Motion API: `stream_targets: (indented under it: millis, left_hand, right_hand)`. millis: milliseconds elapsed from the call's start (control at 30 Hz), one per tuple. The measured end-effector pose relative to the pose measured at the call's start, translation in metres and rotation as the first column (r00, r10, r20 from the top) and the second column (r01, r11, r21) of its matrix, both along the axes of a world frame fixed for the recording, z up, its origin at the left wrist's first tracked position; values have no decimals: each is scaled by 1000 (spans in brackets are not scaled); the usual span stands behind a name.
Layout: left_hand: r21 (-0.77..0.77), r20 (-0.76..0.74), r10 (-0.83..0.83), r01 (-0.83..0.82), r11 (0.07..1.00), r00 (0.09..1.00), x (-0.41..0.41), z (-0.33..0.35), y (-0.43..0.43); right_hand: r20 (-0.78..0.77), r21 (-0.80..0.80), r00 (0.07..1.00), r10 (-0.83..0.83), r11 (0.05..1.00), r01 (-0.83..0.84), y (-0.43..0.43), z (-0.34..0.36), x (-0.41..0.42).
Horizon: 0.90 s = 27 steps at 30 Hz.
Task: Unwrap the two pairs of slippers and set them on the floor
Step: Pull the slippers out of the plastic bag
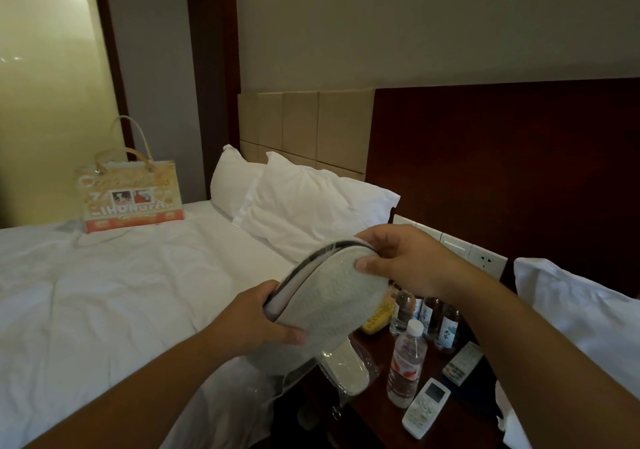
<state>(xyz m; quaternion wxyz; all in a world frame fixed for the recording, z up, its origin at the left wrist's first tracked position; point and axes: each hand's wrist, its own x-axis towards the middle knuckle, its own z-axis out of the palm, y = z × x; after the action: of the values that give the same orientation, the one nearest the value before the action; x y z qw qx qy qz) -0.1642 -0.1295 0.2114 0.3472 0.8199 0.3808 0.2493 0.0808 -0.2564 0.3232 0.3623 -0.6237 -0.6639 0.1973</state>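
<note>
A pair of white slippers in clear plastic wrap (329, 293) is held up above the gap between the bed and the nightstand. My left hand (256, 317) grips its lower left end, thumb on top. My right hand (398, 258) pinches its upper right end, thumb pressed on the fabric. A dark sole edge shows along the top of the pack. A second wrapped pair of slippers (346, 369) lies below on the nightstand, partly hidden by the held pack, with loose plastic around it.
The dark wooden nightstand (374, 417) carries water bottles (405, 362), small dark bottles (446, 327), a yellow packet (377, 320) and two remote controls (426, 407). To the left is a white bed (104, 303) with pillows (304, 203) and a printed handbag (131, 192). Wall sockets (485, 258) sit behind.
</note>
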Motion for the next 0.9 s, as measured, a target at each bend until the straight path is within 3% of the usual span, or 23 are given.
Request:
stream_targets:
  millis: [133, 300, 467, 600, 667, 767, 833, 900]
  left_hand:
    - [-39, 30, -16, 17, 999, 999, -7, -4, 1]
    - [-86, 90, -53, 60, 995, 995, -4, -4, -2]
    - [-107, 95, -98, 108, 988, 991, -1, -3, -7]
    - [-161, 110, -125, 142, 977, 986, -2, -5, -6]
    - [-146, 99, -144, 158, 977, 985, -2, -6, -7]
    - [-164, 144, -151, 174, 971, 978, -1, -7, -11]
    - [-190, 193, -146, 183, 965, 970, 0, -8, -13]
    - [-217, 239, -134, 187, 958, 962, 2, -8, -15]
  right_hand:
    - [-159, 80, 987, -16, 996, 29, -6, 5, 10]
    - [-461, 64, 887, 31, 998, -1, -5, -6, 14]
    - [-378, -93, 925, -35, 996, -1, -4, -10, 27]
    - [-438, -30, 898, -45, 999, 35, -7, -8, 31]
    - [-553, 48, 831, -63, 993, 107, -8, -4, 32]
    - [-768, 127, 641, 3, 981, 147, -9, -4, 35]
    - [-841, 147, 537, 59, 981, 123, -9, -9, 34]
    - [-860, 168, 493, 130, 985, 33, -10, -15, 31]
